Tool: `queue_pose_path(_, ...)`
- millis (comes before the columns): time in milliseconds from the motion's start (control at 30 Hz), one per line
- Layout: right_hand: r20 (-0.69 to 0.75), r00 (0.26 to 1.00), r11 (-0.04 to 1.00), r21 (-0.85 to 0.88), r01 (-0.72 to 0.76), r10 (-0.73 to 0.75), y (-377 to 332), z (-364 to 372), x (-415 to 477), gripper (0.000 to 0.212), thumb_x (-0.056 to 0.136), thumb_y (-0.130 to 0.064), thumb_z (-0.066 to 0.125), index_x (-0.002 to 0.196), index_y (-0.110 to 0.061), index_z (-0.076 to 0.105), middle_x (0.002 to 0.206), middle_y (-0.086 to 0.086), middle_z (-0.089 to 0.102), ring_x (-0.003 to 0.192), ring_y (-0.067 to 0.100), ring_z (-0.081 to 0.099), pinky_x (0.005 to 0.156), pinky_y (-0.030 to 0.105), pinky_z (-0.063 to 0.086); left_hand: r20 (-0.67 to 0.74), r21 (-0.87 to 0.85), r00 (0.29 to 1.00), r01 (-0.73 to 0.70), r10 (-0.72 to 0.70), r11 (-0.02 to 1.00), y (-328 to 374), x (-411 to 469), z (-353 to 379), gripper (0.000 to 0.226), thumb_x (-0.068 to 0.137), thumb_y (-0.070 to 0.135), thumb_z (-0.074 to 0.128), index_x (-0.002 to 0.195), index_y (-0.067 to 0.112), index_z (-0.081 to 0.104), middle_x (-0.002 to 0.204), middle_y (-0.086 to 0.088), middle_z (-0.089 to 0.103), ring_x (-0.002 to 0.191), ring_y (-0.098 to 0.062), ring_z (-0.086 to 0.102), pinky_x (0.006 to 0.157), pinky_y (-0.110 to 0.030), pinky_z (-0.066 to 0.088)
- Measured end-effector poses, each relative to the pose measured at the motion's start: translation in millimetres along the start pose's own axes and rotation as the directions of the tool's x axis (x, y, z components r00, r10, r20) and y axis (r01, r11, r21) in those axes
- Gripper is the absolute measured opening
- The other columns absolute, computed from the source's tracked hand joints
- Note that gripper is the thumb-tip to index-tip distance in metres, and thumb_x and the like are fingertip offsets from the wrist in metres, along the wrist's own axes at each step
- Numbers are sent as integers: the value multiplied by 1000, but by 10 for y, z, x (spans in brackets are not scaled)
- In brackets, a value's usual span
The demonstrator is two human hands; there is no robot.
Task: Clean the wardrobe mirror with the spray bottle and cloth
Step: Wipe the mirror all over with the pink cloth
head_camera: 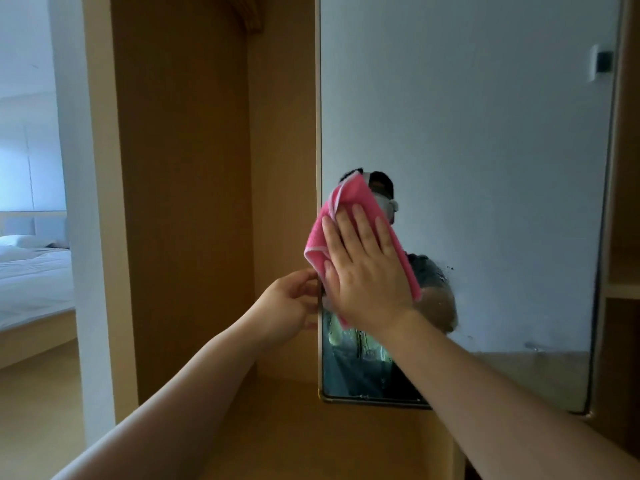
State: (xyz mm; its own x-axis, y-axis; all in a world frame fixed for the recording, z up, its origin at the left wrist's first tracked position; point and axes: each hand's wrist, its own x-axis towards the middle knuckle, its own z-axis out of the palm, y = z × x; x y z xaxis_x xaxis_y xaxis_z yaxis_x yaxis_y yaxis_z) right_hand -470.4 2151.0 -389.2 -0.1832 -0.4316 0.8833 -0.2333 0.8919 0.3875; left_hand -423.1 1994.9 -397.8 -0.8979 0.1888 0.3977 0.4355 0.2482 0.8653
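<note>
- Nearest me, both forearms reach fwd & up: L from low left, R from low right, meeting at the same spot.
- L hand (289,306): fingers curled round the left edge of the mirror (485,133), clamped on it. Prob steadying the panel.
- R hand (363,268): flat, fingers straight & spread, pressing the pink cloth (349,199) onto the glass. Palm pressure only, no grip. Fingers point up, tipped a bit left.
- Cloth: folded, sandwiched btwn palm & glass, right beside the left edge, lower-mid on the panel. Long axis runs diagonal, top-left to bottom-right; top corner pokes out past my fingertips.
- Mirror: tall panel, long axis vertical, facing me. Most of the glass lies right of & above the cloth. Wet beads & streaks (360,344) sit just under my wrist, more along the bottom.
- Key relation: R hand is on the cloth, L hand is just beside it at the edge, so I'd judge the next stroke goes right or down, away from L.
- Spray bottle: not in view.
- Farther back: open wardrobe bay (183,202) left of the mirror; bed (31,271) far left.
</note>
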Motion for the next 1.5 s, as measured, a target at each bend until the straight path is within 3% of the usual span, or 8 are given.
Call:
queue_pose_path(267, 11, 999, 998, 17, -53, 53, -335, 236, -713, 66, 102, -48, 27, 154, -10, 15, 162, 14, 10, 149, 32, 8, 121, 49, 7, 13, 41, 1000, -10, 9, 999, 20, 1, -7, 51, 81, -11, 64, 123, 16, 60, 110, -9, 69, 100, -25, 68, 81, -47, 58)
queue_pose_path(567, 33, 999, 999, 33, 6, -7, -361, 255, -963, 62, 101, -42, 31, 154, -12, 19, 162, 13, 13, 149, 31, 10, 121, 46, 6, -44, -27, 998, 46, -48, 999, -4, 72, 14, 54, 84, -18, 41, 120, 17, 62, 109, -14, 70, 96, -34, 69, 84, -55, 55)
queue_pose_path(700, 22, 998, 998, 35, 50, -51, -286, 215, -936, 64, 100, -44, 36, 153, -11, 23, 160, 13, 20, 149, 32, 14, 121, 46, 11, -85, -53, 995, 55, -60, 997, -8, 85, 43, 47, 91, -9, 36, 117, 20, 63, 99, -7, 72, 83, -23, 72, 72, -40, 60)
queue_pose_path(833, 34, 992, 993, 5, 118, -118, -141, 173, -888, 66, 99, -45, 39, 153, -11, 23, 160, 12, 18, 149, 30, 13, 120, 46, 13, -103, -22, 994, 38, -40, 999, -18, 95, 68, 30, 103, 14, 37, 116, 20, 64, 101, -8, 71, 88, -24, 72, 76, -44, 60)
queue_pose_path(1067, 64, 988, 988, -48, 145, -142, 212, 78, -700, 62, 103, -43, 15, 155, -10, 12, 162, 12, 7, 150, 29, 3, 121, 46, 3, -156, 73, 987, -17, 29, 997, -19, 113, 103, 27, 103, 28, 39, 101, 19, 64, 90, -3, 74, 77, -14, 73, 55, -27, 57)
queue_pose_path(1167, 59, 991, 989, -84, 123, -118, 459, 8, -544, 62, 103, -44, 15, 155, -9, 9, 162, 14, 3, 150, 31, 0, 121, 47, 1, -182, 86, 982, -38, 54, 996, -25, 129, 117, 25, 102, 26, 41, 94, 19, 64, 90, -5, 72, 74, -13, 72, 52, -25, 56)
queue_pose_path(1367, -40, 996, 995, -60, 79, -81, 796, -133, -306, 58, 101, -37, 31, 150, -6, 28, 155, 17, 31, 146, 33, 22, 120, 49, 14, -213, 141, 971, -74, 104, 987, -57, 174, 111, 24, 101, 22, 44, 86, 19, 63, 81, -6, 66, 65, -11, 70, 50, -30, 57)
queue_pose_path(1500, -97, 994, 998, -55, 36, -42, 861, -129, -265, 57, 99, -35, 39, 148, -6, 34, 153, 16, 34, 144, 34, 26, 119, 50, 17, -218, 169, 968, -89, 126, 982, -103, 214, 103, 24, 101, 23, 45, 85, 23, 62, 80, -2, 67, 67, -8, 70, 49, -27, 56)
